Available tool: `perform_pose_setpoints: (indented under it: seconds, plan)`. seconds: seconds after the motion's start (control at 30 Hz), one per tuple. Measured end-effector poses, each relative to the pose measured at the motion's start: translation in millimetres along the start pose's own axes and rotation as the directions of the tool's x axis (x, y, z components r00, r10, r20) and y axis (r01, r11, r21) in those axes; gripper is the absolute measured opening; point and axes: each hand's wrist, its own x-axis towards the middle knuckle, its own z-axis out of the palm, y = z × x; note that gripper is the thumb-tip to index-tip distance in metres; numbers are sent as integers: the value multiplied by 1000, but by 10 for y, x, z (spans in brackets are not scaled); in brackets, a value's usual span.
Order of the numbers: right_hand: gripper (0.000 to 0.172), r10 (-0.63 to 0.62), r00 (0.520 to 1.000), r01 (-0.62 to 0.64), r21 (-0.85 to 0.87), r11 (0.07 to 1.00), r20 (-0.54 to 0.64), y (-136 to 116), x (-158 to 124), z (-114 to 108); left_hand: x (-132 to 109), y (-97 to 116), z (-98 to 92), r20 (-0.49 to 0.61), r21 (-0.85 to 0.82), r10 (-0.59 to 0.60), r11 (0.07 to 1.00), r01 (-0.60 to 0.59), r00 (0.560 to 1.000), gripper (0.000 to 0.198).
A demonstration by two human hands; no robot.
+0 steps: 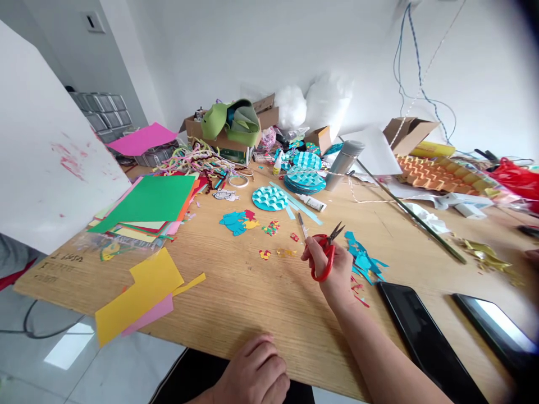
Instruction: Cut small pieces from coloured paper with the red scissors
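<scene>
My right hand (332, 268) is closed round the red handles of a small pair of scissors (325, 251), blades apart and pointing up and right, above the wooden table (252, 297). Just past its fingertips lies a thin grey tool (302, 225) beside small red and yellow paper bits (272, 228). Blue paper scraps (362, 259) lie to the right of the hand. My left hand (255, 373) rests at the table's near edge with its fingers curled under, nothing visible in it. A blue paper fish cut-out (236, 221) lies further back.
Stacked coloured sheets with a green one on top (147, 205) sit at left, yellow and pink sheets (141, 294) overhang the near edge. Round blue woven paper discs (269, 198), a glue tube (310, 202), a grey flask (343, 157), boxes and two dark tablets (425, 331) surround the middle.
</scene>
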Motion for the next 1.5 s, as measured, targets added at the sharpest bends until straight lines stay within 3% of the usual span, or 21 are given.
perform_pose_setpoints:
  seconds: [0.07, 0.13, 0.17, 0.2, 0.23, 0.27, 0.33, 0.43, 0.57, 0.73, 0.93, 1.07, 1.3, 1.5]
  plan:
    - [37, 5, 1000, -5, -15, 1000, 26, -16, -8, -10, 71, -5, -46, 18, -95, -92, 991, 93, 996, 23]
    - [37, 16, 998, -16, -13, 1000, 69, -38, -13, -13, 249, -81, -129, 119, -272, -305, 905, 326, 945, 17]
    - [36, 27, 995, -26, -6, 1000, 100, -50, -13, -10, 375, -157, -173, 206, -345, -464, 789, 508, 862, 14]
    - [34, 39, 990, -40, 6, 999, 138, -61, -12, -5, 517, -259, -210, 311, -401, -598, 621, 673, 738, 12]
    - [32, 51, 982, -56, 20, 998, 183, -71, -9, 2, 663, -381, -234, 422, -449, -676, 424, 787, 605, 10]
    - [29, 63, 971, -74, 38, 997, 232, -79, -5, 10, 805, -514, -243, 491, -491, -710, 253, 833, 505, 8]
    - [24, 72, 945, -102, 77, 992, 320, -86, 3, 23, 1038, -778, -211, 499, -574, -765, 61, 817, 408, 10]
    - [23, 60, 925, -117, 130, 985, 374, -74, 13, 28, 1211, -1042, -82, 545, -650, -764, -124, 750, 346, 17]
    - [25, 67, 921, -127, 132, 983, 383, -38, 24, 12, 1222, -1119, 67, 600, -624, -732, -176, 762, 322, 20]
    - [29, 101, 911, -153, 100, 983, 399, 2, 30, 9, 1219, -1119, 107, 584, -575, -745, -99, 812, 323, 18]
    - [30, 101, 888, -180, 135, 974, 449, 28, 39, 28, 1277, -1150, 85, 542, -478, -743, 112, 871, 393, 19]
    - [29, 107, 887, -189, 143, 972, 450, 37, 46, 27, 1290, -1178, 89, 536, -463, -724, 177, 868, 434, 21]
    - [31, 134, 915, -202, 146, 968, 380, 31, 32, 45, 1247, -1212, 116, 516, -466, -720, 218, 857, 464, 20]
    - [27, 60, 887, -105, 72, 992, 458, -46, 26, 20, 1233, -1171, 115, 538, -426, -677, 296, 855, 503, 22]
